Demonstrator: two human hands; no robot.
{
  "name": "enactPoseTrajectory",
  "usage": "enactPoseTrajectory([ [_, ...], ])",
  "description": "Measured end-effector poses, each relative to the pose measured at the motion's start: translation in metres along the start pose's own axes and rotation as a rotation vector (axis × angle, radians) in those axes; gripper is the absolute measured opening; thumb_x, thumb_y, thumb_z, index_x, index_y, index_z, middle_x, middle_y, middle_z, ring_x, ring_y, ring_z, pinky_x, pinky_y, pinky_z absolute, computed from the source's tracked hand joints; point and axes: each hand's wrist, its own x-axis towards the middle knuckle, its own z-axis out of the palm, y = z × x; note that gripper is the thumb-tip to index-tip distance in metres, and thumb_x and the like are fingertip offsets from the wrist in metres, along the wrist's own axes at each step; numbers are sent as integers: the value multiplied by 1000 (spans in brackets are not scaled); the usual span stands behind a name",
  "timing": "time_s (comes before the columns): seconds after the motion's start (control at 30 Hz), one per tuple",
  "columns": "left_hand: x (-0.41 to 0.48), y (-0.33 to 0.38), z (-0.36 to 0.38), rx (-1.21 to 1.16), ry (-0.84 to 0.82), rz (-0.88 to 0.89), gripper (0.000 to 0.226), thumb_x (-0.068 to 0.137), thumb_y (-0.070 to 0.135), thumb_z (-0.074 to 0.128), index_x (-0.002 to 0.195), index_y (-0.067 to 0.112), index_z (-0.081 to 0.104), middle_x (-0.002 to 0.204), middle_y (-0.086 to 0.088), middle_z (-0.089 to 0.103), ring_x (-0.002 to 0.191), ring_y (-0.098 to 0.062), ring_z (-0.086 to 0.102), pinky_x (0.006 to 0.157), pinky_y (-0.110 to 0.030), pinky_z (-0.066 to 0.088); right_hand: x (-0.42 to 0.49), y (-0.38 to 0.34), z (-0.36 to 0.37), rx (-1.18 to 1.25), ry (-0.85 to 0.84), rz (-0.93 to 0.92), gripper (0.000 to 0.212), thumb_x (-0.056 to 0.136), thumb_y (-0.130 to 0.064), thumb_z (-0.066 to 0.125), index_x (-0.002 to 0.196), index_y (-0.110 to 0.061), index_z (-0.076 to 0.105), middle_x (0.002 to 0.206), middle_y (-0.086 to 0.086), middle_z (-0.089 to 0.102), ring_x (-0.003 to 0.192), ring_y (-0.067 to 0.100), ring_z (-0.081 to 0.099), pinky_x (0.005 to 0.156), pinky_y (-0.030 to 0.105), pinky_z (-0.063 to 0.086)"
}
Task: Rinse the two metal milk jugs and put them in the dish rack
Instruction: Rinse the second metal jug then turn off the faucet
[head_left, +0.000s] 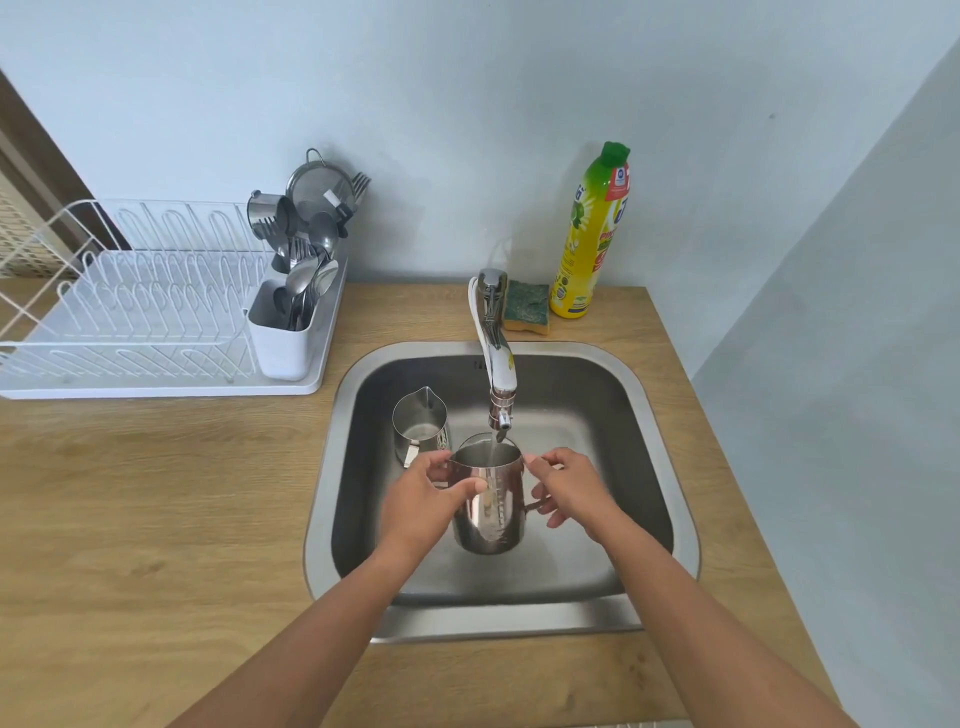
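I hold a shiny metal milk jug (488, 512) upright over the steel sink (644, 405), right under the tap (497, 358). A thin stream of water runs from the spout into the jug. My left hand (426, 493) wraps the jug's left side, thumb across its front. My right hand (569, 488) grips the rim and the handle on the right. A second, smaller metal jug (420, 423) stands upright in the sink's back left, just behind my left hand. The white dish rack (150, 312) sits on the counter to the left.
The rack's white caddy (283, 338) holds several spoons, forks, a strainer and a steel cup. A green-and-yellow sponge (527, 306) and a yellow dish-soap bottle (589, 234) stand behind the sink by the wall. A wooden counter (156, 519) surrounds the sink.
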Motion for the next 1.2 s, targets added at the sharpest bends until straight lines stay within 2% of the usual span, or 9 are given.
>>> enactPoseTrajectory([
  [0.07, 1, 2, 5, -123, -70, -55, 59, 63, 39, 86, 115, 25, 62, 94, 13, 73, 89, -6, 69, 77, -40, 60, -4, -2, -11, -70, 58, -1, 30, 89, -46, 59, 97, -17, 59, 84, 13, 71, 63, 25, 66, 52, 32, 57],
  [0.17, 3, 10, 16, -224, -174, -83, 54, 67, 15, 87, 115, 17, 60, 102, -1, 72, 88, -12, 68, 69, -33, 58, -10, -5, -28, -124, 131, -10, 25, 86, -44, 61, 89, -20, 59, 87, 7, 70, 75, 27, 69, 55, 32, 57],
  [0.23, 6, 12, 22, -223, -204, -33, 58, 63, 9, 88, 112, 19, 59, 109, -5, 71, 91, -13, 69, 74, -31, 57, -11, -3, -34, -104, 165, -32, 21, 86, -37, 64, 88, -17, 60, 87, 7, 68, 79, 27, 68, 58, 32, 57],
  [0.33, 9, 13, 23, -204, -167, 41, 59, 60, 3, 86, 106, 29, 59, 110, 4, 70, 104, -10, 66, 93, -33, 54, -11, 1, -30, 32, 171, -86, 17, 87, -24, 67, 79, -12, 59, 84, 9, 64, 77, 24, 63, 61, 33, 58],
  [0.47, 5, 14, 8, -55, -58, 123, 58, 63, 16, 87, 109, 34, 57, 106, 18, 67, 104, 1, 61, 91, -22, 47, -4, 2, -16, 161, 62, -116, 15, 91, -16, 64, 82, -7, 57, 85, 11, 60, 81, 24, 60, 65, 35, 59],
  [0.63, 0, 9, 4, 17, -89, 65, 50, 59, 31, 89, 94, 38, 54, 92, 16, 68, 90, -3, 65, 86, -31, 52, 5, 2, -17, 107, -7, -52, 13, 92, -15, 63, 92, -3, 62, 87, 12, 64, 69, 24, 58, 58, 33, 58],
  [0.83, 8, 10, 8, -16, -58, 87, 52, 64, 16, 87, 104, 30, 58, 103, 13, 68, 103, -5, 63, 92, -26, 49, 6, 6, -14, 94, 27, -104, 20, 94, -16, 61, 97, 4, 60, 87, 13, 60, 79, 22, 59, 62, 31, 59],
  [1.0, 5, 16, 8, 29, -85, 98, 50, 62, 25, 89, 100, 29, 57, 94, 12, 64, 90, -6, 61, 81, -27, 50, 12, 6, -21, 123, 33, -96, 15, 92, -13, 63, 95, 2, 62, 86, 14, 60, 71, 23, 58, 61, 36, 61],
  [1.2, 7, 13, 5, 4, -97, 86, 49, 62, 21, 90, 96, 34, 57, 96, 12, 67, 93, -6, 65, 86, -27, 51, 12, 7, -22, 127, -26, -79, 17, 92, -13, 64, 95, 3, 64, 86, 15, 61, 74, 25, 59, 59, 34, 60],
])
